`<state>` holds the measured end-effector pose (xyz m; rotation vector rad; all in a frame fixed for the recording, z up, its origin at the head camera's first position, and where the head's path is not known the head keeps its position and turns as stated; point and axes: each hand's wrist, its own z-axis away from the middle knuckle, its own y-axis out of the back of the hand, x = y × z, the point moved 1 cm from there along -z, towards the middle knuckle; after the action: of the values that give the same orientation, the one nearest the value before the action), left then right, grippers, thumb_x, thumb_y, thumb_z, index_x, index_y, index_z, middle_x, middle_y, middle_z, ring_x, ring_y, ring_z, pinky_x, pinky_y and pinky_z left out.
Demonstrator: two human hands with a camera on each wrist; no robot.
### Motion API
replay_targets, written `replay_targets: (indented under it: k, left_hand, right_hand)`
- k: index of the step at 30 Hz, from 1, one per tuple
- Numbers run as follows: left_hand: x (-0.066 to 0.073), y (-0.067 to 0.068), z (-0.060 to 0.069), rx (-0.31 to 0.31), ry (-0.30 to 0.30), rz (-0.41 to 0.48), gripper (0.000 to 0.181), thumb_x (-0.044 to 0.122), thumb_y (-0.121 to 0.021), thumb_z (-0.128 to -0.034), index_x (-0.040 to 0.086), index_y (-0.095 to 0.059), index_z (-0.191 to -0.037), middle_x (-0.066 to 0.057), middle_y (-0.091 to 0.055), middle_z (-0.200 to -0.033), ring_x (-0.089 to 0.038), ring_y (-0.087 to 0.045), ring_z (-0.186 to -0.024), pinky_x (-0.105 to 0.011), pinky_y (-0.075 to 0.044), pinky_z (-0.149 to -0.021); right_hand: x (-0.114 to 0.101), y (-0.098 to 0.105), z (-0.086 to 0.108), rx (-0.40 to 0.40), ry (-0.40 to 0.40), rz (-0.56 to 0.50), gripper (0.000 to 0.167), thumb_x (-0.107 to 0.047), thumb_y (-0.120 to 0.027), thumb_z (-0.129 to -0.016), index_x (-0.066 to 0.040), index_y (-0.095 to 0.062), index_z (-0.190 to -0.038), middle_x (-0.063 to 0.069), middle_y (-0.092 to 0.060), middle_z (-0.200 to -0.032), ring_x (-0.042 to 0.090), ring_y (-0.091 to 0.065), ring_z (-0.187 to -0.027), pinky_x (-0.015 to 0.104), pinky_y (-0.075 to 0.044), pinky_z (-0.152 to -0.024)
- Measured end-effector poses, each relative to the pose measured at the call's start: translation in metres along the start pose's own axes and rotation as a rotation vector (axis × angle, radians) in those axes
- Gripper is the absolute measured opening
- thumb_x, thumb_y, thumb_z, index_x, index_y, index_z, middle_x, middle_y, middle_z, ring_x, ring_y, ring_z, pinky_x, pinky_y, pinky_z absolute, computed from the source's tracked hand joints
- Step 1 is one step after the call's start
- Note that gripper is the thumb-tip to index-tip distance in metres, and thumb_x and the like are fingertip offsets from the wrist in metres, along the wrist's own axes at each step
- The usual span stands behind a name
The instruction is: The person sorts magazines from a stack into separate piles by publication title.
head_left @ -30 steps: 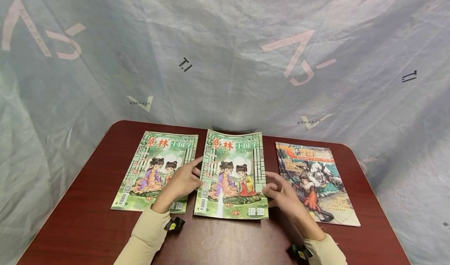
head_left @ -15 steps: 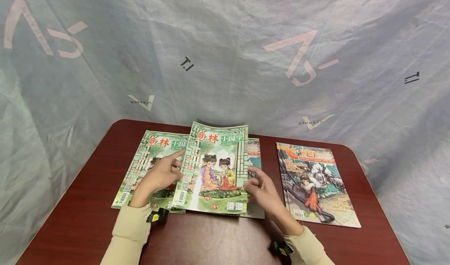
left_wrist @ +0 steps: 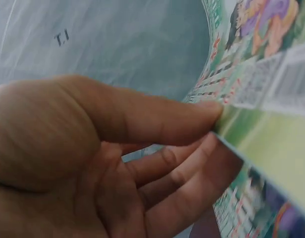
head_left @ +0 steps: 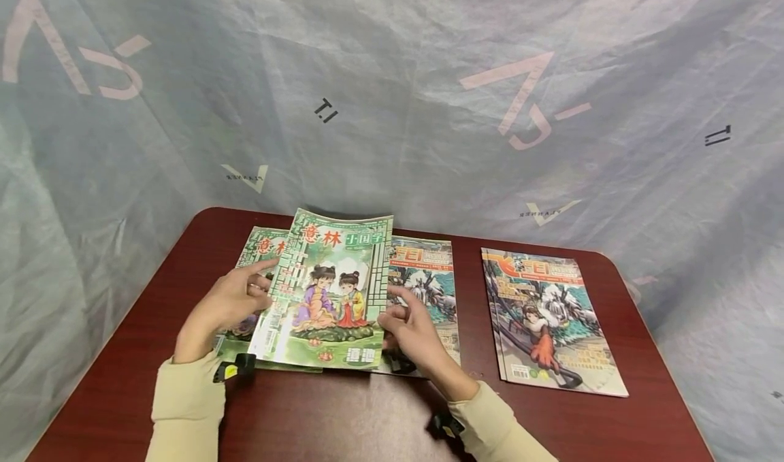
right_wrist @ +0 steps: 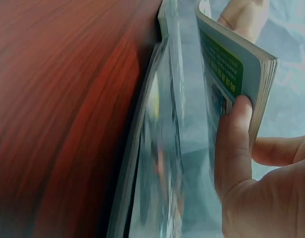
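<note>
A green magazine (head_left: 333,292) with two cartoon children on its cover is held up off the table between both hands. My left hand (head_left: 229,299) pinches its left edge, thumb on the cover and fingers behind, as the left wrist view shows. On the right edge, my right hand (head_left: 419,329) pinches it between thumb and fingers; its back cover (right_wrist: 226,74) and page edges face the right wrist camera. Partly hidden below lies a matching green magazine (head_left: 260,244) on the left. Beside it, a comic magazine (head_left: 425,285) is partly covered by the held one.
A second comic magazine (head_left: 551,319), seemingly stacked on another, lies on the right of the dark red table (head_left: 343,421). Grey printed cloth (head_left: 392,108) hangs behind and at both sides of the table.
Both hands have carried the green magazine leftward from above the middle comic magazine to over the left green magazine. The middle comic magazine has come into view.
</note>
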<state>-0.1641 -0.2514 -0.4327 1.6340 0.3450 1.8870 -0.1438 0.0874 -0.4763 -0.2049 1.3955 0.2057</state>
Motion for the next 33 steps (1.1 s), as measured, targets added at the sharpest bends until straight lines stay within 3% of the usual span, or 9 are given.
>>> replay_targets:
  k: [5, 11, 13, 16, 18, 19, 21, 27, 33]
  left_hand:
    - [-0.013, 0.014, 0.005, 0.028, 0.038, -0.064, 0.079, -0.005, -0.072, -0.0955, -0.007, -0.039, -0.168, -0.036, -0.063, -0.134, -0.037, -0.071, -0.105, -0.038, -0.057, -0.069]
    - [-0.030, 0.028, 0.010, 0.032, 0.060, -0.096, 0.078, -0.005, -0.076, -0.0946, -0.012, -0.041, -0.164, -0.037, -0.066, -0.130, -0.042, -0.071, -0.108, -0.036, -0.058, -0.075]
    - [-0.034, 0.031, 0.011, 0.032, 0.069, -0.109, 0.077, -0.005, -0.077, -0.0945, -0.012, -0.042, -0.163, -0.037, -0.066, -0.129, -0.042, -0.071, -0.108, -0.036, -0.057, -0.075]
    - [-0.040, 0.035, 0.012, 0.032, 0.086, -0.129, 0.076, -0.004, -0.077, -0.0945, -0.013, -0.043, -0.162, -0.036, -0.067, -0.128, -0.043, -0.071, -0.108, -0.037, -0.057, -0.076]
    - [-0.044, 0.035, 0.012, 0.029, 0.099, -0.139, 0.075, -0.004, -0.076, -0.0945, -0.013, -0.043, -0.161, -0.035, -0.066, -0.126, -0.042, -0.071, -0.106, -0.038, -0.057, -0.076]
    - [-0.045, 0.036, 0.013, 0.029, 0.104, -0.143, 0.074, -0.003, -0.075, -0.0942, -0.013, -0.044, -0.161, -0.034, -0.067, -0.125, -0.040, -0.070, -0.105, -0.038, -0.056, -0.076]
    - [-0.049, 0.036, 0.013, 0.028, 0.107, -0.151, 0.073, -0.003, -0.075, -0.0935, -0.014, -0.045, -0.160, -0.033, -0.067, -0.123, -0.039, -0.070, -0.103, -0.038, -0.056, -0.076]
    - [-0.054, 0.037, 0.013, 0.057, 0.113, -0.146, 0.072, -0.005, -0.075, -0.0908, -0.016, -0.047, -0.157, -0.033, -0.068, -0.120, -0.034, -0.070, -0.096, -0.037, -0.056, -0.072]
    - [-0.054, 0.035, 0.009, 0.072, 0.130, -0.212, 0.064, -0.006, -0.073, -0.0935, -0.017, -0.050, -0.153, -0.035, -0.068, -0.121, -0.043, -0.069, -0.100, -0.042, -0.057, -0.076]
  right_hand:
    - [0.003, -0.020, -0.007, -0.025, -0.002, -0.013, 0.062, 0.005, -0.063, -0.106, 0.004, -0.043, -0.164, 0.013, -0.073, -0.100, 0.013, -0.065, -0.067, 0.028, -0.063, -0.061]
    - [0.012, -0.042, -0.012, -0.036, -0.013, 0.001, 0.061, 0.004, -0.064, -0.106, 0.004, -0.044, -0.164, 0.018, -0.075, -0.105, 0.013, -0.064, -0.060, 0.031, -0.065, -0.060]
    - [0.015, -0.048, -0.013, -0.026, -0.019, 0.019, 0.061, 0.003, -0.066, -0.106, 0.003, -0.045, -0.163, 0.019, -0.077, -0.107, 0.011, -0.066, -0.058, 0.033, -0.068, -0.078]
    - [0.015, -0.056, -0.014, -0.015, -0.039, 0.005, 0.062, 0.002, -0.068, -0.105, 0.002, -0.047, -0.163, 0.018, -0.077, -0.108, 0.010, -0.068, -0.058, 0.036, -0.068, -0.084]
    - [0.015, -0.060, -0.015, -0.015, -0.046, -0.014, 0.063, 0.003, -0.069, -0.104, 0.002, -0.047, -0.163, 0.018, -0.076, -0.108, 0.010, -0.068, -0.059, 0.035, -0.068, -0.084]
    - [0.016, -0.063, -0.015, -0.022, -0.050, -0.028, 0.063, 0.004, -0.068, -0.104, 0.003, -0.046, -0.163, 0.017, -0.075, -0.108, 0.011, -0.068, -0.060, 0.035, -0.069, -0.071]
    - [0.017, -0.066, -0.017, -0.041, -0.051, -0.049, 0.064, 0.006, -0.067, -0.104, 0.004, -0.045, -0.163, 0.016, -0.073, -0.106, 0.013, -0.067, -0.063, 0.033, -0.067, -0.064]
    - [0.020, -0.070, -0.018, -0.067, -0.036, -0.027, 0.066, 0.006, -0.067, -0.103, 0.009, -0.043, -0.164, 0.020, -0.072, -0.111, 0.013, -0.069, -0.067, 0.035, -0.068, -0.065]
    - [0.014, -0.067, -0.013, -0.061, -0.011, 0.013, 0.061, 0.008, -0.068, -0.102, 0.015, -0.048, -0.159, 0.025, -0.067, -0.124, 0.023, -0.075, -0.080, 0.036, -0.068, -0.069]
